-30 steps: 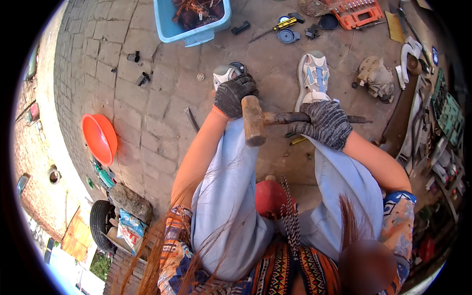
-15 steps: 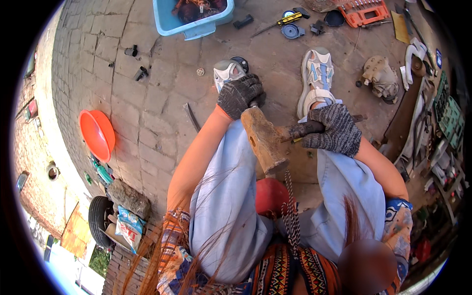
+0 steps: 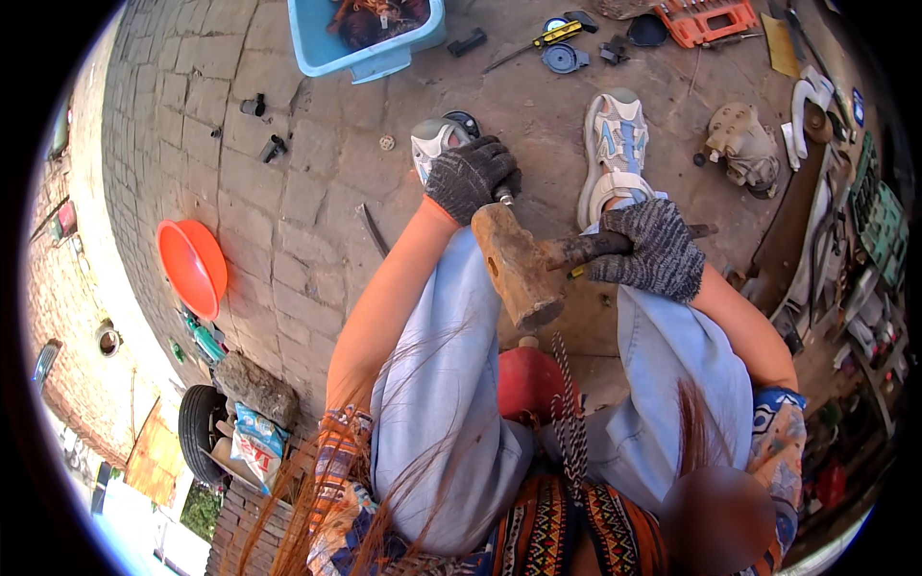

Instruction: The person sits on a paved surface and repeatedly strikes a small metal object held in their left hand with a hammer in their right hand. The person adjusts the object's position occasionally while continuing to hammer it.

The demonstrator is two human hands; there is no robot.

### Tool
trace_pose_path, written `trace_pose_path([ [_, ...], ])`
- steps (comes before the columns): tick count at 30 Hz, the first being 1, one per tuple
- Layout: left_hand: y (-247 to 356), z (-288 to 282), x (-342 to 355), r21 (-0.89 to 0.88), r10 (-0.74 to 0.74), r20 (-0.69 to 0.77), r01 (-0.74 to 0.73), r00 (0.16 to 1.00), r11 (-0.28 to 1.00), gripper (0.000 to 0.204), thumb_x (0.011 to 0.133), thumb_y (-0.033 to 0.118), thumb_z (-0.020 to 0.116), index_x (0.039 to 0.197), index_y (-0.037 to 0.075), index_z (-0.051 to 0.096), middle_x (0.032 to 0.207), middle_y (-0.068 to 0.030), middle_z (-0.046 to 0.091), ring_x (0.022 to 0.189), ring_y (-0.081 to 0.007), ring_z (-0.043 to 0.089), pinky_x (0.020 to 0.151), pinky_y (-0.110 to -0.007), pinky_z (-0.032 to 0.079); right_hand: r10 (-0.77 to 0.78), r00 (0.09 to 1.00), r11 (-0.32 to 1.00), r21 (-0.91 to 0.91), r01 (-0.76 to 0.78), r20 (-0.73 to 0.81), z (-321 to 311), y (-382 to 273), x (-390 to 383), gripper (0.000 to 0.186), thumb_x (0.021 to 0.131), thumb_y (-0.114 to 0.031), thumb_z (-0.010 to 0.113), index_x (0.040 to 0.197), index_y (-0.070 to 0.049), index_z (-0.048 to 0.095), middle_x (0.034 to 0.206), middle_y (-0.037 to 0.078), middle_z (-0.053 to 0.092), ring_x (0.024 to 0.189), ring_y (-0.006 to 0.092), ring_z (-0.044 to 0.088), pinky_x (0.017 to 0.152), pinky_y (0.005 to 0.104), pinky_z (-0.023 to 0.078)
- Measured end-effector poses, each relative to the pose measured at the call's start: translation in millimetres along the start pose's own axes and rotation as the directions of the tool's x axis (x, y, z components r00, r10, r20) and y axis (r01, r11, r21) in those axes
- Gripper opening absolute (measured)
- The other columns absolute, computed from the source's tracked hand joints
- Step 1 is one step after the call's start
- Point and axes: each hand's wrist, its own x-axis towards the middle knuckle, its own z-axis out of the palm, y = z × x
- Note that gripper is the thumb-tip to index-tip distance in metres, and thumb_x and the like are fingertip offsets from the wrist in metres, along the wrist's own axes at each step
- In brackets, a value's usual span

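My right hand (image 3: 653, 250), in a dark grey knit glove, is closed round the dark handle of a hammer (image 3: 519, 269). Its heavy, rusty brown head hangs between my knees, pointing down toward me. A bit of yellow shows beneath the right fingers. My left hand (image 3: 471, 180), gloved alike, is closed above my left knee, next to the far end of the hammer head. From its grip sticks a short silvery metal piece (image 3: 504, 196); the rest is hidden by the glove and hammer. Below the hammer head, a red rounded thing (image 3: 530, 384) sits between my thighs.
A blue tub (image 3: 379, 65) stands ahead on the paving, beside a yellow-handled screwdriver (image 3: 552, 36) and an orange tool case (image 3: 706, 21). A dirty metal casing (image 3: 744, 149) and a green tool case (image 3: 879, 206) lie right. Left are an orange-red basin (image 3: 192, 269) and a tyre (image 3: 199, 434).
The hammer head has shifted slightly, and more of the silvery piece shows at my left hand. Both hands keep their grips. The view has turned a little.
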Motion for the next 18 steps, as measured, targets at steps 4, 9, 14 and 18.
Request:
trace_pose_path([
  [4, 3.1, -9.6, 12.2, -0.048, -0.091, 0.129, 0.098, 0.987, 0.994, 0.019, 0.068, 0.021, 0.063, 0.085, 0.013, 0.065, 0.09, -0.0078, 0.062, 0.09, -0.029, 0.061, 0.078, -0.04, 0.048, 0.063, 0.998, 0.997, 0.055, -0.062, -0.015, -3.9, -1.0, -3.0, 0.063, 0.069, -0.059, 0.073, 0.093, -0.001, 0.068, 0.074, 0.016, 0.064, 0.072, 0.0341, 0.063, 0.069, 0.0415, 0.049],
  [9, -3.6, -9.2, 18.3, -0.029, -0.138, 0.151, 0.144, 0.979, 0.989, 0.02, 0.066, 0.022, 0.064, 0.084, 0.014, 0.065, 0.088, -0.0072, 0.062, 0.089, -0.0287, 0.061, 0.077, -0.039, 0.048, 0.061, 0.995, 0.997, 0.059, -0.056, -0.084, -7.5, -4.9, -2.2, 0.039, 0.064, -0.043, 0.082, 0.079, -0.009, 0.068, 0.065, 0.008, 0.062, 0.061, 0.0268, 0.061, 0.059, 0.0341, 0.046],
  [14, -3.6, -6.9, 12.3, 0.004, -0.08, 0.142, 0.08, 0.987, 0.997, 0.018, 0.067, 0.022, 0.064, 0.083, 0.014, 0.064, 0.088, -0.0062, 0.062, 0.088, -0.0276, 0.061, 0.076, -0.039, 0.048, -0.196, 0.971, 0.98, -0.071, 0.187, -0.137, -20.5, -13.3, -18.8, 0.057, 0.056, -0.059, 0.08, 0.084, -0.01, 0.066, 0.072, 0.008, 0.062, 0.069, 0.0303, 0.061, 0.064, 0.0399, 0.044],
  [18, -5.4, -3.6, 13.6, -0.009, -0.072, 0.078, 0.073, 0.994, 0.997, 0.016, 0.068, 0.023, 0.064, 0.081, 0.014, 0.063, 0.087, -0.0055, 0.062, 0.088, -0.027, 0.061, 0.076, -0.04, 0.048, -0.192, 0.981, 0.977, -0.095, 0.192, 0.004, -27.2, -13.1, -25.0, 0.067, 0.06, -0.065, 0.075, 0.097, -0.009, 0.069, 0.08, 0.012, 0.066, 0.074, 0.0349, 0.063, 0.069, 0.045, 0.046],
])
